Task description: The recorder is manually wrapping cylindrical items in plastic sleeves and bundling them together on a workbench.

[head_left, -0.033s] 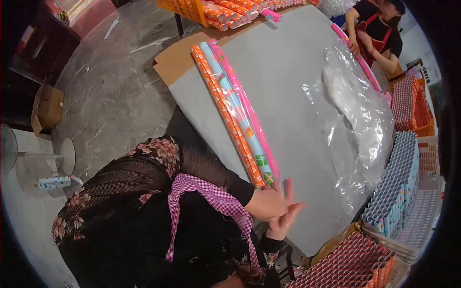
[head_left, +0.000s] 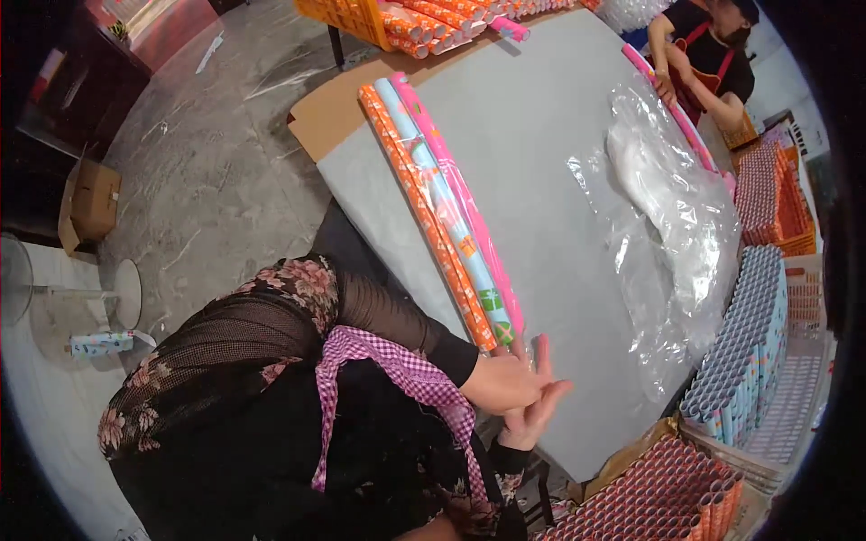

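Three long gift-wrap rolls lie side by side on the grey table (head_left: pixel 559 261): an orange patterned roll (head_left: pixel 424 219), a light blue roll (head_left: pixel 445 212) and a pink roll (head_left: pixel 472 225). Glossy clear film shines over them. At their near ends is my left hand (head_left: pixel 499 382), its fingers stretched by the roll ends and partly hidden. It overlaps my right hand (head_left: pixel 532 419), which comes in from below with palm up and fingers spread. Nothing shows in the right hand.
Crumpled clear plastic bags (head_left: pixel 672 225) cover the table's right side. Beyond, a co-worker's hands (head_left: pixel 666 86) rest on another pink roll (head_left: pixel 690 135). Orange rolls (head_left: pixel 649 496) and blue rolls (head_left: pixel 740 343) stand packed at right. An orange crate (head_left: pixel 347 20) is at the far edge.
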`<state>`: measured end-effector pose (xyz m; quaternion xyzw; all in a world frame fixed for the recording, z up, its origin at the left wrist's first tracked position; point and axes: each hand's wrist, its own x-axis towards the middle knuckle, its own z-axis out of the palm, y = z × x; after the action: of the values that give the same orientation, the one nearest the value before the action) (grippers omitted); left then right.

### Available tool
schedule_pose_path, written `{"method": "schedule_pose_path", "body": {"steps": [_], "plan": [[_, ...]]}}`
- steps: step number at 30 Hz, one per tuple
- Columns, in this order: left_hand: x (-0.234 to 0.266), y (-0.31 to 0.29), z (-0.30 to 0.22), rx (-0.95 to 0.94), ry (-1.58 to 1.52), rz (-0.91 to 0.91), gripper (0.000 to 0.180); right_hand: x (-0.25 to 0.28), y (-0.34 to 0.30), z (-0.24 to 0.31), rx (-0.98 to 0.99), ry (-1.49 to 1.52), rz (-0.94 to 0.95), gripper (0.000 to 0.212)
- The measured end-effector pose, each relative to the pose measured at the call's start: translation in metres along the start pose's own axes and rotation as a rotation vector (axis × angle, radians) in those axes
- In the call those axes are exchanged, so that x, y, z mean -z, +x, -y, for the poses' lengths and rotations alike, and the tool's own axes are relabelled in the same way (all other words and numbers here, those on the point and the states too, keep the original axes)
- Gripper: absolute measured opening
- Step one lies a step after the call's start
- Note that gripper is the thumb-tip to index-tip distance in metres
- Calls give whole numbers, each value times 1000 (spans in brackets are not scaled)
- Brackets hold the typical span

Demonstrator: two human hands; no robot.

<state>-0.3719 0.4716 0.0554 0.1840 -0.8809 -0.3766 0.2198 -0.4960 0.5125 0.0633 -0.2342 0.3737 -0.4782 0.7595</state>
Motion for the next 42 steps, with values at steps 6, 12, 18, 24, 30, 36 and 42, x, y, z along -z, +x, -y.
{"method": "schedule_pose_path", "body": {"steps": [6, 12, 18, 24, 30, 36, 42], "plan": [[-43, -1, 4, 185, 21, -281, 22, 9, 7, -16, 31, 110, 94, 98], [-39, -5, 7, 44, 259, -194, 23, -1, 4, -19, 70, 110, 6, 89], [60, -27, -17, -108, 461, 135, 10, 1, 9, -9, 111, -8, 97, 81], [126, -65, 40, -33, 426, -291, 14, 23, 7, -11, 143, -13, 10, 77], [161, -105, 98, 236, 766, -283, 53, 16, 8, -10, 73, -47, -94, 73], [155, -114, 112, 270, 932, -122, 72, 16, 7, -5, 72, -176, -174, 65], [155, -117, 114, 307, 979, -104, 74, 25, 6, 1, 86, -202, -354, 49]]}}
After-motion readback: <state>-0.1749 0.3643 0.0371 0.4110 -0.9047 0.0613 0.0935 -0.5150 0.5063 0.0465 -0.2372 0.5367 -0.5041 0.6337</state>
